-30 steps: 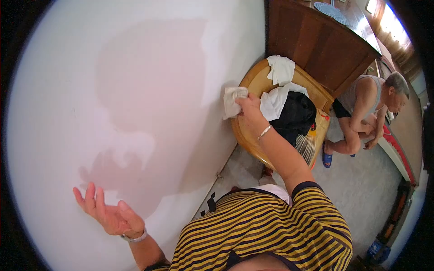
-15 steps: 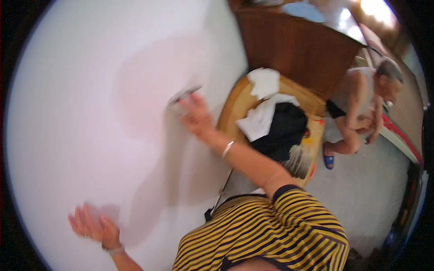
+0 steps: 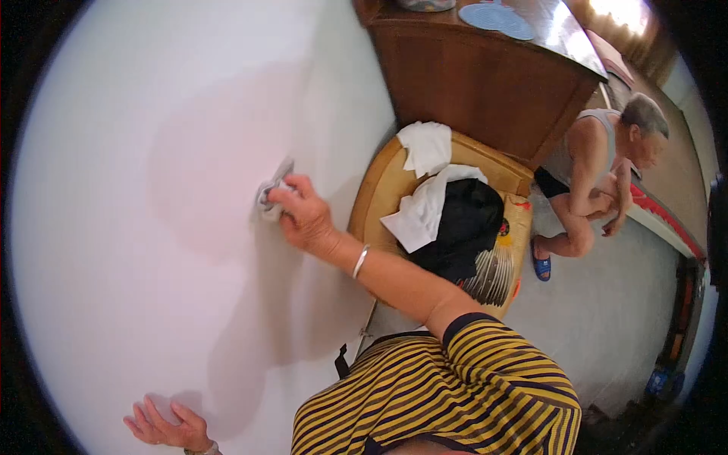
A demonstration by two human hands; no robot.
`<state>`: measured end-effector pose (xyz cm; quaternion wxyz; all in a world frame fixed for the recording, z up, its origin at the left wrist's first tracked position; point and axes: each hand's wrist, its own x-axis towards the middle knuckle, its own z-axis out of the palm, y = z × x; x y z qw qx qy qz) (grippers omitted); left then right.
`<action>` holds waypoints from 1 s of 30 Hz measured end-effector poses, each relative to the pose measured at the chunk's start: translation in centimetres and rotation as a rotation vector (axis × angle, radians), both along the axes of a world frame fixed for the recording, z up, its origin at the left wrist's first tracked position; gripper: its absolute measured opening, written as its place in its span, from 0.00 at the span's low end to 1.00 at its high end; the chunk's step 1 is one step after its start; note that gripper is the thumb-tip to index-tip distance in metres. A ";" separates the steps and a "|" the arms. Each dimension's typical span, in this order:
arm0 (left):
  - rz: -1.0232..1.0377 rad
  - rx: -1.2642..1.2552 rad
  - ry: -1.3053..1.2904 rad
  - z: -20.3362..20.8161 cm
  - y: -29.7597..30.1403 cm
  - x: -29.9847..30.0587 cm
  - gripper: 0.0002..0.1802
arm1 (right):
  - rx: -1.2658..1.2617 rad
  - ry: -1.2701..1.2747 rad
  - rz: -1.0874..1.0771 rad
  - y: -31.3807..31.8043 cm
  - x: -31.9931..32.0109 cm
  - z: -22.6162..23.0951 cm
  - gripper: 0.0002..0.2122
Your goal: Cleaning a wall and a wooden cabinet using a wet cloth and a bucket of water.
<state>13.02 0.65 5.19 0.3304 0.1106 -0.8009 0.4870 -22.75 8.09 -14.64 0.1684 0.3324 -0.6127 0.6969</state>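
A crumpled grey-white cloth (image 3: 268,199) is bunched in my right hand (image 3: 305,213), whose fingers are closed round it. That hand holds the cloth against the smooth white wall (image 3: 91,227), and its shadow falls on the wall below. Toward the lower left, my left hand (image 3: 168,426) lies against the same wall with its fingers spread and nothing in them. A silver bangle (image 3: 361,262) circles my right wrist.
Right of my arm stands a tan chair (image 3: 369,193) with white and black clothes (image 3: 462,225) on it. Behind it is a brown wooden cabinet (image 3: 478,91) with a light blue lid-like disc (image 3: 497,20) on top. A person (image 3: 595,167) sits at the right.
My right hand has moved left and slightly down with the cloth, which shows more plainly now. My left hand sits lower in the picture, and the view has shifted a little.
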 end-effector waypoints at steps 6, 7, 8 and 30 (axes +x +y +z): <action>-0.013 0.044 -0.019 -0.9 0.2 2.6 0.23 | -0.013 -0.525 -0.146 -0.2 -6.0 -8.7 0.19; -0.035 0.054 -0.023 -0.8 0.1 2.5 0.23 | 0.031 -0.644 -0.152 0.0 -9.0 -10.7 0.19; -0.033 0.055 -0.027 -0.8 0.0 2.3 0.23 | 0.076 -0.765 -0.155 0.0 -10.8 -12.0 0.19; -0.074 0.028 -0.009 -1.2 0.2 0.7 0.24 | -0.073 -0.056 -0.274 0.3 -10.3 -4.5 0.14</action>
